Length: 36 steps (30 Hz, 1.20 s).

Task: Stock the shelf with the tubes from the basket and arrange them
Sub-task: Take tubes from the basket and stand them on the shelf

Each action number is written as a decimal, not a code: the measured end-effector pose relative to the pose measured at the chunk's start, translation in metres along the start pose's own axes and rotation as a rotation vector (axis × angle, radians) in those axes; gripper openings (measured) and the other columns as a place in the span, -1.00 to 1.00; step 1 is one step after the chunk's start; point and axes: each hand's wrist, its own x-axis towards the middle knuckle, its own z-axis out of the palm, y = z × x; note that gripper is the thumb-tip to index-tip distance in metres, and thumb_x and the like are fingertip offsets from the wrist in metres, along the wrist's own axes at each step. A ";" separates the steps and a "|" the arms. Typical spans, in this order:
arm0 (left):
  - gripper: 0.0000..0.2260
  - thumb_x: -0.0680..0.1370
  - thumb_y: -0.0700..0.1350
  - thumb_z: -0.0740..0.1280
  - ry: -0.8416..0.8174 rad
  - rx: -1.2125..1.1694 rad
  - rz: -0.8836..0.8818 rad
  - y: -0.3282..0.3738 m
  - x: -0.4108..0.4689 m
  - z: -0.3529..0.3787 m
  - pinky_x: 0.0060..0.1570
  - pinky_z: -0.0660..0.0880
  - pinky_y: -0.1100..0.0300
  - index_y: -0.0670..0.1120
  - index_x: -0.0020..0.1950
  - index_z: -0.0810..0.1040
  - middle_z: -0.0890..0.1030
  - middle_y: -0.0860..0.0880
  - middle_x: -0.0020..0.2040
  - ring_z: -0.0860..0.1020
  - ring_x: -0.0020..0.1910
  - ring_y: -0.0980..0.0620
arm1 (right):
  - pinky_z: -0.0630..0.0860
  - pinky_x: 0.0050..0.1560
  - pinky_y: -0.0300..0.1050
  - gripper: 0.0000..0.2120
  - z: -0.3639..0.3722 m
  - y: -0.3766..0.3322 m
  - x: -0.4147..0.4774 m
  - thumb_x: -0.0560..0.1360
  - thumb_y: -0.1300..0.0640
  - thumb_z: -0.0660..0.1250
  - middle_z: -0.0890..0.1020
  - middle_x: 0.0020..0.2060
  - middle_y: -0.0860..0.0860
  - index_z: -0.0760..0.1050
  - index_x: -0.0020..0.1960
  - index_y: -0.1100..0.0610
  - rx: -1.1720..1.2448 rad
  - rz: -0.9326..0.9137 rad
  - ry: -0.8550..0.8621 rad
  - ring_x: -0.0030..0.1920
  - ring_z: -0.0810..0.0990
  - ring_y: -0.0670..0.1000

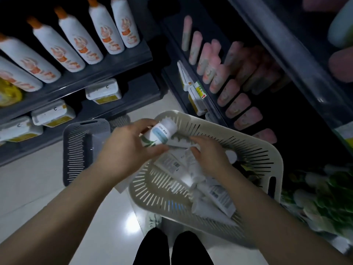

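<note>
Basket [219,129]: we see slotted beige plastic, rounded, with white tubes [214,194] heaped at 5 o'clock.
Left hand [131,148]: holds a smooth tube [159,133].
Right hand [208,153]: seemingly curled on tubes.

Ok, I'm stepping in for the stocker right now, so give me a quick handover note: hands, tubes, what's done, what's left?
Left hand: holding a white tube over the beige basket.
Right hand: down in the basket on the loose tubes; its grip is unclear.
Shelf to the right: a row of pink tubes stands there.
Done: one tube picked up.
Left: shelve the held tube, empty the basket, straighten the rows.
</note>
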 end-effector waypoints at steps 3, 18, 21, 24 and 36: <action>-0.47 0.28 0.08 0.55 0.036 -0.042 -0.088 -0.015 -0.008 -0.016 -0.16 0.45 0.32 0.12 0.23 0.54 0.56 0.16 -0.08 0.54 -0.10 0.15 | 0.45 0.24 0.07 -0.65 0.019 -0.006 0.017 0.56 0.12 0.26 0.57 0.21 0.14 0.45 0.33 0.13 -0.055 -0.018 -0.051 0.21 0.51 0.16; -0.58 0.25 0.08 0.52 0.077 -0.363 -0.261 -0.088 -0.018 -0.010 -0.50 0.41 0.44 0.13 0.09 0.59 0.65 0.27 -0.20 0.58 -0.31 0.35 | 0.40 0.29 0.09 -0.66 0.101 0.018 0.091 0.54 0.22 0.21 0.52 0.27 0.15 0.44 0.31 0.15 -0.321 0.061 -0.093 0.26 0.48 0.17; -0.62 0.31 0.13 0.48 0.074 -0.351 -0.275 -0.092 -0.017 -0.014 -0.58 0.36 0.40 0.16 0.10 0.56 0.63 0.24 -0.19 0.57 -0.37 0.28 | 0.52 0.11 0.07 -0.68 0.096 0.014 0.091 0.50 0.27 0.26 0.58 0.16 0.17 0.47 0.24 0.14 -0.309 0.024 -0.083 0.12 0.57 0.19; -0.59 0.35 0.20 0.40 0.029 -0.301 -0.304 -0.089 -0.017 -0.023 -0.45 0.34 0.43 0.20 0.17 0.47 0.54 0.30 -0.14 0.53 -0.30 0.29 | 0.53 0.01 0.01 -0.73 0.080 0.001 0.080 0.48 0.28 0.28 0.60 0.08 0.16 0.49 0.17 0.15 -0.208 -0.030 -0.059 0.05 0.58 0.17; -0.50 0.41 -0.08 0.49 -0.280 -0.115 -0.023 -0.005 -0.015 -0.102 -0.47 0.37 0.50 0.09 0.29 0.41 0.53 0.15 -0.02 0.49 -0.24 0.30 | 0.50 0.02 0.03 -0.68 -0.064 -0.079 -0.011 0.47 0.08 0.34 0.48 0.08 0.01 0.40 0.19 0.07 0.014 0.026 0.077 0.04 0.51 0.04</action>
